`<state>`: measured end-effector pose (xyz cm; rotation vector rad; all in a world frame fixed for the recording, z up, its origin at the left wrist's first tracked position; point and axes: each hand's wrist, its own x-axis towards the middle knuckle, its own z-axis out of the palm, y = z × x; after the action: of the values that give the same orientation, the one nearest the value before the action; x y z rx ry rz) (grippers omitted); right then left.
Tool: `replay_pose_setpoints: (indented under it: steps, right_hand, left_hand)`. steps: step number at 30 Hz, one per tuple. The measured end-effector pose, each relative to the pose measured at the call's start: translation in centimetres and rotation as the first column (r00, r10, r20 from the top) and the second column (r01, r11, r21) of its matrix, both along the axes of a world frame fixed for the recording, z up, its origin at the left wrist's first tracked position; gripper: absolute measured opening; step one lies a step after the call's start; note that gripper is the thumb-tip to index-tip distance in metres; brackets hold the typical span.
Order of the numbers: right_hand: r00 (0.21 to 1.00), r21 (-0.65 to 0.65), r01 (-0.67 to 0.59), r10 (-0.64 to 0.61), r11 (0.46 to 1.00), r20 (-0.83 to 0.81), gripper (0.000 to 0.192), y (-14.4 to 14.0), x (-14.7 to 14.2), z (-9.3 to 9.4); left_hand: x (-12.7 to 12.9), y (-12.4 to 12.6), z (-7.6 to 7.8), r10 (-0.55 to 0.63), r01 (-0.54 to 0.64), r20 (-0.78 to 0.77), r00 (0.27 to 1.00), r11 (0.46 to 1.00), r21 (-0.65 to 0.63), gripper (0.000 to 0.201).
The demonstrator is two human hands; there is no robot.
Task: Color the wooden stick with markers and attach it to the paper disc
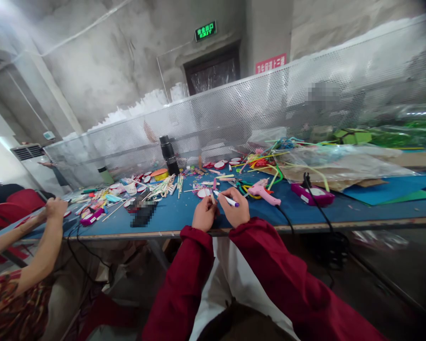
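My right hand [237,207] is closed around a white marker pen [230,200] with a purple end, its tip pointing left. Close beside it, my left hand [204,214] pinches a small pale flat stick [213,196], which looks like a wooden craft stick. The pen tip is near the top of the stick; whether they touch is too small to tell. Just beyond my left fingers lies a round white disc with a red rim [203,193]. To the right of my right hand rests a pink hot glue gun [263,191] with a black cord.
The blue table [184,215] carries loose sticks [166,184], a black bottle [169,155], a dark phone-like object [144,214] and a magenta box [312,194] with a cord. Plastic sheeting [341,161] lies right. Behind stands a perforated metal screen [227,113]. A co-worker's arms [51,227] are at left.
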<state>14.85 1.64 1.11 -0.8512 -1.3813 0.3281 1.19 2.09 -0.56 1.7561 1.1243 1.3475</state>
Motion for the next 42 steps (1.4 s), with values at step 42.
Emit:
replay_pose_setpoints:
  steps: [42]
  right_hand:
    - [1.0, 0.006, -0.005, 0.005, 1.0, 0.027, 0.017, 0.03, 0.02, -0.01]
  left_hand:
    - [0.11, -0.22, 0.24, 0.013, -0.013, -0.02, 1.0, 1.0, 0.004, 0.008]
